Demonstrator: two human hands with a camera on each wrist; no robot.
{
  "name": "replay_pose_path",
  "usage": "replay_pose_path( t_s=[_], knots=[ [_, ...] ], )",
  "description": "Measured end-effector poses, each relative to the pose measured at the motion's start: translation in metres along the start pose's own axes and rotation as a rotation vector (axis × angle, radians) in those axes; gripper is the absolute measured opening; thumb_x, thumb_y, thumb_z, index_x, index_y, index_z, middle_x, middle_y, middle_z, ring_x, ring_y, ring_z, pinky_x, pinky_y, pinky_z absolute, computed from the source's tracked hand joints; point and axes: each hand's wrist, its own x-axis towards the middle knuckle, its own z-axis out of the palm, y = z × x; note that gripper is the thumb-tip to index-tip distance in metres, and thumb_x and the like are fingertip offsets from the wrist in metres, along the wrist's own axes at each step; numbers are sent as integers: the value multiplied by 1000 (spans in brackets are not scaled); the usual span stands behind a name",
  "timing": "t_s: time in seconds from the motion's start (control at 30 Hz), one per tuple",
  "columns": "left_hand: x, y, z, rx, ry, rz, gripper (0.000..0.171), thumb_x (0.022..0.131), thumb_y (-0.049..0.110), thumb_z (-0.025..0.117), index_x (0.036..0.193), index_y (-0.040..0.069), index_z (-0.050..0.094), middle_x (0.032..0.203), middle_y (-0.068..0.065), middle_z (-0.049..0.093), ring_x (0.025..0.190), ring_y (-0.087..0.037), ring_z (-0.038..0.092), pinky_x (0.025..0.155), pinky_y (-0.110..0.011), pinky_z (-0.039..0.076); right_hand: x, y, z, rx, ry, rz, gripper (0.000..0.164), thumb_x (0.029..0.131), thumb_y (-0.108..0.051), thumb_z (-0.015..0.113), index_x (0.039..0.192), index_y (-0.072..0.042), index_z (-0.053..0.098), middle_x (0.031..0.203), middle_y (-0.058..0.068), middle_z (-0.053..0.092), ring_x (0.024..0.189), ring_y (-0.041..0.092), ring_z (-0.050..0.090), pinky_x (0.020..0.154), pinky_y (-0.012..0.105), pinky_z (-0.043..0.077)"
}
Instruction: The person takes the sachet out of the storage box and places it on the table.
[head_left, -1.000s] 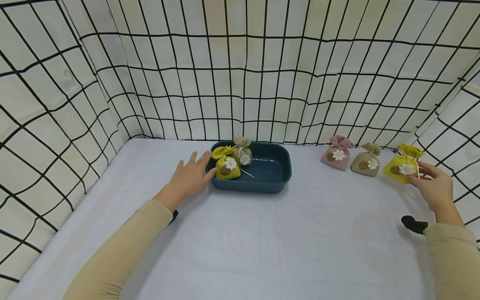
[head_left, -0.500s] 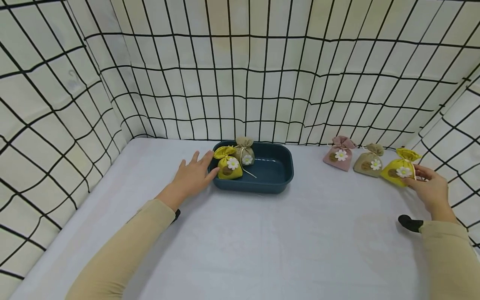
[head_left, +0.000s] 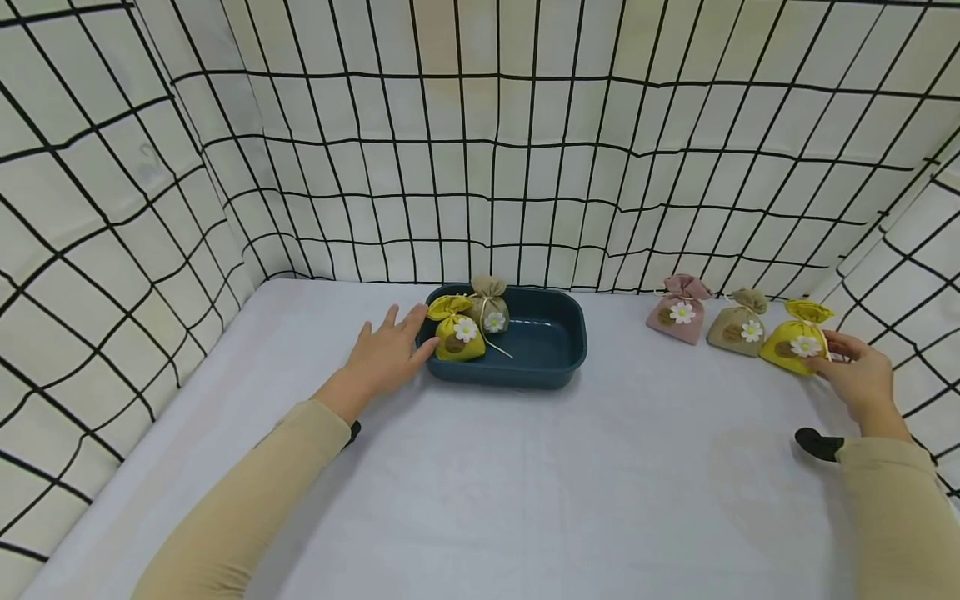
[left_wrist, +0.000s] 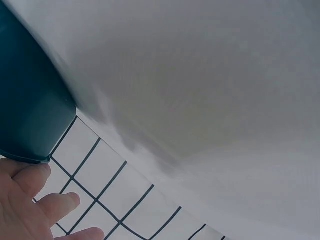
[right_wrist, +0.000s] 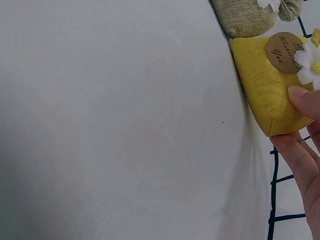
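At the table's far right, my right hand (head_left: 862,372) pinches a yellow drawstring pouch (head_left: 783,354) with a white daisy, thumb on its front. In the right wrist view this yellow pouch (right_wrist: 260,82) stands against a tan pouch (right_wrist: 245,17), low on the table. My left hand (head_left: 384,358) has its fingers spread, touching the left end of a dark teal tray (head_left: 543,337). Inside the tray's left part, another yellow pouch (head_left: 456,343) leans in front of another tan pouch (head_left: 489,302). The left wrist view shows fingertips (left_wrist: 37,177) at the rim of the tray (left_wrist: 35,95).
A pink pouch (head_left: 675,321) stands left of the tan pouch (head_left: 731,332) on the white-covered table (head_left: 570,492). White walls with a black grid (head_left: 525,150) rise behind the table and at both sides.
My right hand has moved left and slightly down with the yellow pouch, closing the gap to the tan pouch. The left hand stays at the tray, and the head view has shifted slightly.
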Motion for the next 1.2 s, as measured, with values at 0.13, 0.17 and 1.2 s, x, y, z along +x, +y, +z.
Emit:
replay_pose_path(
  t_s=[0.13,0.17,1.2],
  knots=[
    [-1,0,0,-5,0,-3,72,111,49,37,164,5,19,165,-15,28,153,-44,14,115,-73,15,1,2,1,-25,8,-16,65,98,-15,69,155,-2,43,118,-7,52,100,6,42,68,6,45],
    [-1,0,1,-3,2,-1,72,111,49,37,164,4,19,165,-15,28,153,-44,14,114,-73,15,1,2,1,-29,10,-16,65,98,-16,69,155,-1,42,119,-6,52,103,10,43,68,6,44],
    [0,1,2,5,6,0,71,111,48,37,164,4,20,166,-15,27,153,-44,14,114,-74,15,1,7,-14,-82,-94,15,68,102,-13,60,158,6,27,153,40,31,64,-17,54,60,8,45]
  ],
)
